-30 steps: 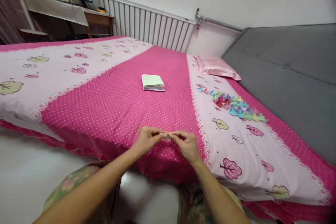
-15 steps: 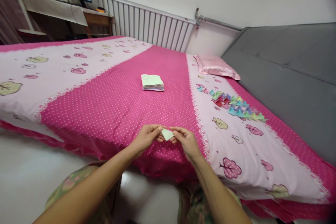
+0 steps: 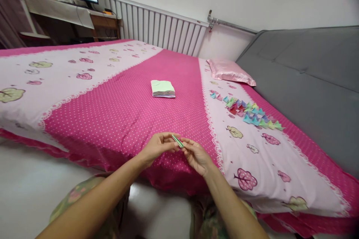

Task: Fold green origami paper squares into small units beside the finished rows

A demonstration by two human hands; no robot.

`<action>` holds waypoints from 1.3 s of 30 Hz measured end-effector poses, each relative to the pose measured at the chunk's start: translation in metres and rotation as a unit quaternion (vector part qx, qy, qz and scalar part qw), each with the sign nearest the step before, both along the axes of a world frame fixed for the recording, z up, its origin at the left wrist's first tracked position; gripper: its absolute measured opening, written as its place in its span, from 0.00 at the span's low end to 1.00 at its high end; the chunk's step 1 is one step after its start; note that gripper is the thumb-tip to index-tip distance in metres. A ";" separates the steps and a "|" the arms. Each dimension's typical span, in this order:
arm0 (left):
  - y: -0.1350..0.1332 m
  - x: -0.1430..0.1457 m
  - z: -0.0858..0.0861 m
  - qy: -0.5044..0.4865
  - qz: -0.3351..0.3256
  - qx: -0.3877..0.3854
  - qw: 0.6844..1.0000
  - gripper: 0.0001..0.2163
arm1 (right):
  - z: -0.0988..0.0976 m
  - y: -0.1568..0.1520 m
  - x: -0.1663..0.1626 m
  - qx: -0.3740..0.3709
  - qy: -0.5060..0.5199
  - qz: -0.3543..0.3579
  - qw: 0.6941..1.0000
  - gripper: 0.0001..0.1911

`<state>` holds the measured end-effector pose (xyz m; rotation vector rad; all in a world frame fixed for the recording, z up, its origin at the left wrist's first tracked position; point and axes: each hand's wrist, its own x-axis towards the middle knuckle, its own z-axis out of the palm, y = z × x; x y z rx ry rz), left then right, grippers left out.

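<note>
Over bed (image 3: 126,112): paper (image 3: 177,141) pinched btwn L hand (image 3: 157,147), R hand (image 3: 198,155) grips, fingertips closed.

The folded paper (image 3: 177,141) is pale green. The bedsheet (image 3: 126,112) is hot pink with white dots, its side bands pale pink with tree prints. The folded pieces (image 3: 246,113) mix colours: blue, green, red, pink.

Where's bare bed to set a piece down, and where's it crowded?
Free: the dotted pink strip between the paper stack and the left hand and right hand pinching the green paper piece; also the pale strip left of it. Crowded: the folded paper triangles below the pillow.
</note>
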<state>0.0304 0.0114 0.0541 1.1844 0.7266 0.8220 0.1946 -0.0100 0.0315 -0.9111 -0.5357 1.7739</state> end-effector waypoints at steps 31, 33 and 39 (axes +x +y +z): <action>-0.004 0.010 -0.011 0.065 0.096 -0.019 0.993 0.09 | -0.008 -0.006 -0.009 0.166 -0.200 -0.060 0.964 0.09; -0.003 0.010 -0.013 0.084 0.098 0.004 0.992 0.07 | -0.007 -0.007 -0.008 0.194 -0.232 -0.060 0.951 0.08; -0.003 0.011 -0.011 0.124 0.098 0.068 0.985 0.06 | -0.007 -0.005 -0.006 0.214 -0.232 -0.066 0.947 0.06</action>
